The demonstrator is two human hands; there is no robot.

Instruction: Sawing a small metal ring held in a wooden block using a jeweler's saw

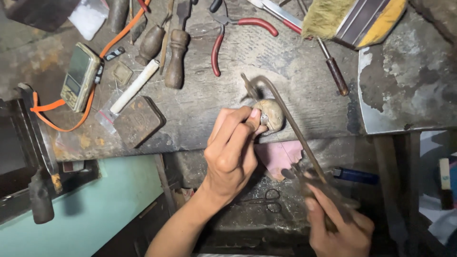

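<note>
My left hand pinches a small silvery metal piece against a rounded worn peg at the front edge of the wooden bench. In my right hand, blurred, is the handle of a thin-framed metal saw. Its frame arches up over the peg, and its far end sits just beyond the small piece.
Beyond my hands lie red-handled pliers, wooden-handled tools, a white stick, a small pocket scale on an orange strap, a dark flat tin, a brush and a screwdriver. Small scissors and a blue lighter lie below the bench edge.
</note>
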